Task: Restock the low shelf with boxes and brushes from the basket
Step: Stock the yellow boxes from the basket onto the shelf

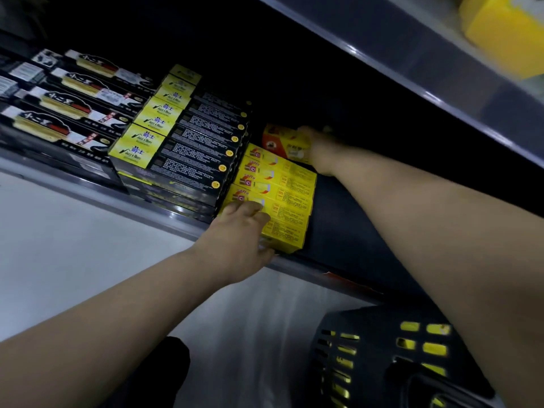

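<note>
A stack of yellow boxes [290, 198] lies on the low shelf [347, 231], just right of the black-and-yellow boxes [188, 148]. My left hand [238, 234] rests on the front end of the stack, its fingers curled over the nearest box. Deeper in the shelf, my right hand [319, 148] grips a yellow and orange box [284, 141] above the back of the stack. The dark basket [379, 357] stands on the floor at lower right, with yellow boxes showing through its slots.
Black boxes with brush pictures [67, 104] fill the shelf's left part. The shelf above [441, 72] overhangs closely and carries a yellow pack [506, 30]. Right of the yellow stack the shelf floor is bare and dark. Pale floor [73, 245] lies below.
</note>
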A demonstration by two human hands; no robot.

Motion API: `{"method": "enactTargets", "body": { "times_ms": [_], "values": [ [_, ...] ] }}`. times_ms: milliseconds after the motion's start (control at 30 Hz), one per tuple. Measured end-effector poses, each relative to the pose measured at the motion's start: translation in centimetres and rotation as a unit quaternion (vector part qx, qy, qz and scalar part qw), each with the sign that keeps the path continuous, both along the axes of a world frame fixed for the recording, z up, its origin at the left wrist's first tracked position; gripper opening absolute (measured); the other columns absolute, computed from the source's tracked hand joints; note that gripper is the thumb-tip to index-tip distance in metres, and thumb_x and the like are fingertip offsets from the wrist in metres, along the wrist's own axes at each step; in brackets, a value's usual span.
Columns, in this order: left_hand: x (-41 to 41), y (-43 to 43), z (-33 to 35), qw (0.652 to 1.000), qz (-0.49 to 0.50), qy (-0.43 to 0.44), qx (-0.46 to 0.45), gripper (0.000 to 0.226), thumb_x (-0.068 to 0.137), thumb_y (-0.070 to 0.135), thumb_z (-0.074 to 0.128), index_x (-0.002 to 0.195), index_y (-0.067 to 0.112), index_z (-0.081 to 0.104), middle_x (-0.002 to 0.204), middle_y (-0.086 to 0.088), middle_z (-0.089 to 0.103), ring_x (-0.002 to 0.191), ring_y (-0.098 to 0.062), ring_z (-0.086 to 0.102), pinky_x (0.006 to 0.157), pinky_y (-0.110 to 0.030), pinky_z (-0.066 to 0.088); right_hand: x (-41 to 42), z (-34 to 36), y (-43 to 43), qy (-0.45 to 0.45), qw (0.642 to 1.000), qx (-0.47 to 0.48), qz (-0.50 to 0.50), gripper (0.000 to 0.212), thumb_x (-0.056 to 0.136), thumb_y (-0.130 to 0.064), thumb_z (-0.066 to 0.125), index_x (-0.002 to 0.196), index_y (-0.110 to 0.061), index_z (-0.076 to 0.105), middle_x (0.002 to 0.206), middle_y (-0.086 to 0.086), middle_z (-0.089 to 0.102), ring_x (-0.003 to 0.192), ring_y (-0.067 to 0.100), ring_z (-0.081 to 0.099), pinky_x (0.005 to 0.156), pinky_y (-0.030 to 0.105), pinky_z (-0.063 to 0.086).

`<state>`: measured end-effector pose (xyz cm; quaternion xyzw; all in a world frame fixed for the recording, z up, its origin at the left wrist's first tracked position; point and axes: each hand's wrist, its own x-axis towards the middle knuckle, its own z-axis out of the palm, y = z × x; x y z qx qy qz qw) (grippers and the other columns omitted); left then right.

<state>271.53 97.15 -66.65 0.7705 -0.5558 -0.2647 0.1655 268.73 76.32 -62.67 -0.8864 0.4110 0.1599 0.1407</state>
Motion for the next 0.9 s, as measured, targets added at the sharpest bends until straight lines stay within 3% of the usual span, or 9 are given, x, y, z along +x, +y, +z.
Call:
{"method": "enactTargets", "body": {
  "times_ms": [67,167,300,367,433,500,600,733,900],
  "values": [
    [0.2,0.0,-0.1,1.000,-0.008,-0.001,0.006,0.062,0.088,0.045,0.053,0.143,0.022,0.035,0.154,0.001,0.022,0.138,-0.024,0.019,0.112,-0.029,0.017,0.3,-1.7,0.2,0.016,0.999,0.034,0.018,0.052,0.101,-0.014,0.038,0.149,-0.022,0.020,0.149,0.017,0.029,0.130,0.031,0.039,0.087,0.020,0.038],
    [0.3,0.1,-0.2,1.000,-0.014,-0.004,0.005,0.063,0.088,0.044,0.053,0.144,0.023,0.033,0.155,0.002,0.020,0.139,-0.024,0.018,0.112,-0.030,0.018,0.4,-3.1,0.1,0.047,0.998,0.040,0.031,0.053,0.102,-0.023,0.034,0.150,-0.026,0.012,0.152,0.014,0.026,0.134,0.030,0.036,0.102,0.029,0.034],
    [0.2,0.1,-0.3,1.000,-0.013,-0.007,0.002,0.062,0.089,0.040,0.053,0.144,0.023,0.032,0.154,0.001,0.021,0.139,-0.023,0.018,0.112,-0.029,0.016,0.2,-1.9,0.1,0.084,0.995,0.033,0.034,0.061,0.101,-0.019,0.037,0.151,-0.022,0.002,0.154,0.012,0.023,0.135,0.029,0.035,0.105,0.030,0.033],
    [0.1,0.2,0.2,1.000,-0.014,0.003,0.009,0.061,0.090,0.036,0.054,0.144,0.022,0.032,0.155,0.001,0.021,0.140,-0.022,0.017,0.112,-0.028,0.015,-0.2,0.0,0.8,0.094,0.994,0.022,0.046,0.063,0.098,-0.013,0.040,0.151,-0.018,0.006,0.154,0.014,0.023,0.135,0.029,0.034,0.103,0.028,0.034],
    [0.1,0.5,1.2,1.000,-0.016,0.018,0.017,0.060,0.091,0.031,0.054,0.145,0.020,0.032,0.154,-0.001,0.025,0.140,-0.021,0.020,0.112,-0.027,0.018,-1.0,2.7,2.0,0.084,0.994,0.012,0.074,0.053,0.097,-0.012,0.042,0.147,-0.010,0.026,0.147,0.016,0.035,0.130,0.029,0.041,0.097,0.026,0.037],
    [-0.3,0.9,3.0,0.999,-0.017,0.040,0.016,0.058,0.091,0.026,0.055,0.144,0.019,0.034,0.151,-0.004,0.032,0.136,-0.023,0.031,0.110,-0.029,0.027,-2.8,6.1,3.6,0.052,0.993,0.004,0.102,0.042,0.096,-0.015,0.046,0.137,-0.010,0.044,0.139,0.012,0.045,0.124,0.027,0.046,0.094,0.025,0.037],
    [-1.3,1.6,7.2,0.997,-0.041,0.063,-0.024,0.050,0.090,0.026,0.057,0.138,0.022,0.043,0.143,-0.002,0.045,0.126,-0.020,0.046,0.099,-0.028,0.040,-7.3,11.4,6.0,-0.043,0.992,-0.003,0.117,0.033,0.092,-0.019,0.054,0.125,-0.017,0.055,0.131,0.005,0.052,0.120,0.020,0.048,0.096,0.023,0.036],
    [-4.0,1.8,14.1,0.989,-0.112,0.046,-0.082,0.038,0.090,0.026,0.058,0.127,0.022,0.052,0.128,0.008,0.057,0.118,-0.008,0.050,0.092,-0.016,0.037,-15.5,17.1,9.2,-0.163,0.982,0.008,0.094,0.022,0.088,-0.019,0.062,0.110,-0.024,0.062,0.112,-0.008,0.056,0.108,0.009,0.053,0.087,0.012,0.034],
    [-9.4,1.7,20.9,0.977,-0.187,-0.008,-0.099,0.032,0.089,0.030,0.057,0.121,0.027,0.055,0.121,0.012,0.060,0.113,-0.003,0.053,0.093,-0.016,0.037,-24.8,19.6,12.5,-0.254,0.966,0.054,0.011,0.022,0.087,-0.013,0.063,0.093,-0.034,0.058,0.103,-0.005,0.059,0.097,0.011,0.060,0.089,0.031,0.050]
  ]
}}
